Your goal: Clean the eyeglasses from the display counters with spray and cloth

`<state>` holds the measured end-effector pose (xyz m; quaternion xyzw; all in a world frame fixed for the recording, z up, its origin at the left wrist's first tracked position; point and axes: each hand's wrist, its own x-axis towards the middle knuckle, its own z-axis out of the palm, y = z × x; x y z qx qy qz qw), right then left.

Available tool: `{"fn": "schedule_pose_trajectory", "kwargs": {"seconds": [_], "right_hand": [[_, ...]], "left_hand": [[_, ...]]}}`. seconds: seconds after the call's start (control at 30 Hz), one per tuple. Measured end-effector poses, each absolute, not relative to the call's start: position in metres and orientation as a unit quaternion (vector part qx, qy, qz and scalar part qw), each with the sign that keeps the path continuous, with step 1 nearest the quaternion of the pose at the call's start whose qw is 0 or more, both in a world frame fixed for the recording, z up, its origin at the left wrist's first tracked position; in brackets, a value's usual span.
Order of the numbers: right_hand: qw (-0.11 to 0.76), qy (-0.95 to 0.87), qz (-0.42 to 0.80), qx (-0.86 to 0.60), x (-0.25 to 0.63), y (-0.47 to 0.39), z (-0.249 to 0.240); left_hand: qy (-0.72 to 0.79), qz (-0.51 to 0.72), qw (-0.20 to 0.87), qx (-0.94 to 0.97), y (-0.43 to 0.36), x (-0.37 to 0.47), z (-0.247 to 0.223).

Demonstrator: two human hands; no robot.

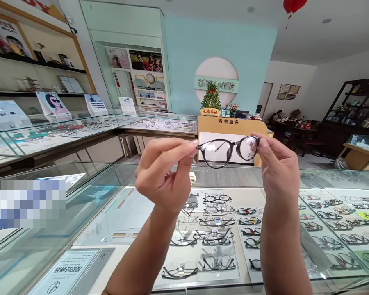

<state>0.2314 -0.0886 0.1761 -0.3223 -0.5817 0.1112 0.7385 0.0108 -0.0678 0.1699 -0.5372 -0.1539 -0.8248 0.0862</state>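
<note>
Black-rimmed eyeglasses (233,144) are held up above a glass display case, their lenses facing me and a small mark on the right-hand lens. My left hand (167,174) pinches the left end of the frame between thumb and fingers. At the other end, my right hand (278,164) grips the frame's corner with thumb and forefinger. The folded temples show partly behind the lenses. Below my hands, rows of glasses (217,221) lie on light trays inside the case.
The glass case (119,270) spans the foreground, with a printed sign (70,268) at its lower left. Farther back are another glass counter (160,125), a wooden cashier desk (233,125) with a plant (211,98), and a seated person (276,114) at the right.
</note>
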Motion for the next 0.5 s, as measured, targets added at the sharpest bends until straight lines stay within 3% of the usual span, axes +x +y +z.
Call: {"fn": "schedule_pose_trajectory", "kwargs": {"seconds": [0.13,0.5], "right_hand": [[0.754,-0.578,0.11,-0.292,0.23,-0.088,0.176],[0.773,-0.57,-0.063,-0.271,0.209,-0.112,0.186]], "left_hand": [[-0.118,-0.821,0.086,-0.552,-0.058,0.007,0.164],[-0.124,-0.841,0.01,-0.526,-0.039,0.014,0.17]]}}
